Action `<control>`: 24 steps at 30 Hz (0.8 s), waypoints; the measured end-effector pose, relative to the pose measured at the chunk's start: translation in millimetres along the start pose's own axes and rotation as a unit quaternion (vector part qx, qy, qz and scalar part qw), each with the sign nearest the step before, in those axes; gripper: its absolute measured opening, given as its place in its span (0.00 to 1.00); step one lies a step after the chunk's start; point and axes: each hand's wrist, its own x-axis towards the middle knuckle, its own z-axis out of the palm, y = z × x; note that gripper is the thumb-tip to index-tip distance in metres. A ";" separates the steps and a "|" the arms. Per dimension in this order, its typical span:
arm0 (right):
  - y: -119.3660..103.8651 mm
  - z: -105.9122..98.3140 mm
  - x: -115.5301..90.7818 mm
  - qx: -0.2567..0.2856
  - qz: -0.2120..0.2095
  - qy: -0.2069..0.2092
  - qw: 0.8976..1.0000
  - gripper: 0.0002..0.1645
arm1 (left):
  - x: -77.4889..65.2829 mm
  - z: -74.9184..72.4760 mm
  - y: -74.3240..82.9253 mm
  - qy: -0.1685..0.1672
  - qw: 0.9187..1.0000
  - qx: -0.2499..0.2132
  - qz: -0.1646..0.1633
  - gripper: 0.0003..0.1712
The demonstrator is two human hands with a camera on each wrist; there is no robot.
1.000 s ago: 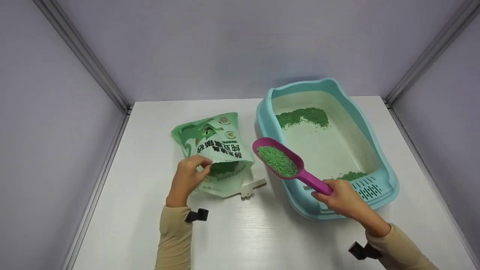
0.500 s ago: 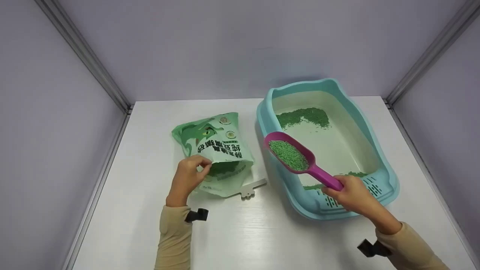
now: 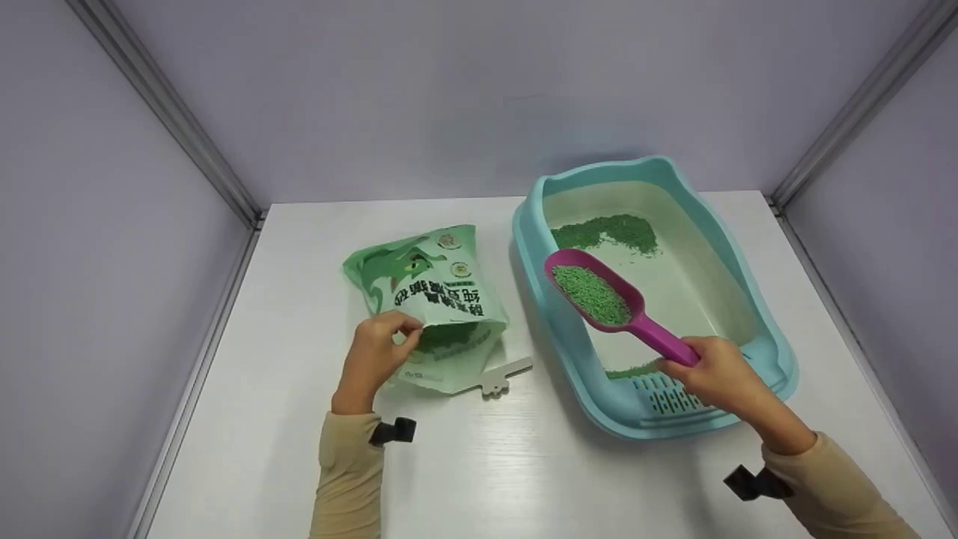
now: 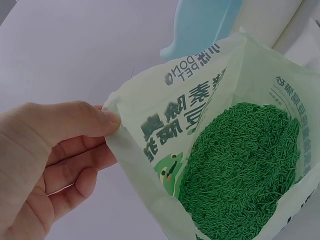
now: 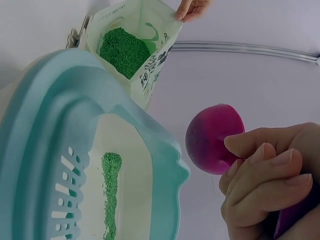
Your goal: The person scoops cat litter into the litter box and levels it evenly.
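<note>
My right hand (image 3: 722, 378) grips the handle of a magenta scoop (image 3: 662, 340) heaped with green cat litter pellets (image 3: 593, 293). It is held above the near left part of a light blue litter box (image 3: 557, 318). In the right wrist view the scoop (image 5: 215, 137) shows from behind, fingers wrapped about its handle. On the left, my left hand (image 3: 378, 352) pinches the mouth edge of a green and white litter bag (image 3: 449, 292). Thumb and fingertips hold that edge in the left wrist view, where the bag (image 4: 150, 175) gapes over many green pellets (image 4: 240, 170).
Pellets lie along the far end (image 3: 621, 232) of the box floor and near its slotted front ledge (image 3: 670, 397). A pale flat piece with a toothed part (image 3: 495, 382) lies by the bag mouth. Walls stand at the back and sides of the white table (image 3: 464, 479).
The right hand has carried the loaded scoop right and slightly away, from between bag and box to over the box. My left hand and the bag stay where they were.
</note>
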 end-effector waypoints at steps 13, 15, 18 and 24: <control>6.9 -13.5 13.6 0.004 0.046 -0.019 0.999 0.24 | -0.5 -0.8 1.6 0.001 1.000 -0.006 -0.007 0.05; 7.4 -15.0 15.2 -0.001 0.046 -0.019 0.999 0.24 | -0.8 -0.5 1.3 0.000 1.000 -0.004 -0.009 0.05; 8.3 -17.1 18.0 -0.002 0.050 -0.019 0.999 0.24 | -1.2 0.0 0.5 0.000 1.000 -0.001 -0.008 0.05; 10.6 -21.3 22.8 -0.001 0.066 -0.025 0.998 0.26 | -1.3 0.2 -0.4 0.000 1.000 -0.004 -0.005 0.06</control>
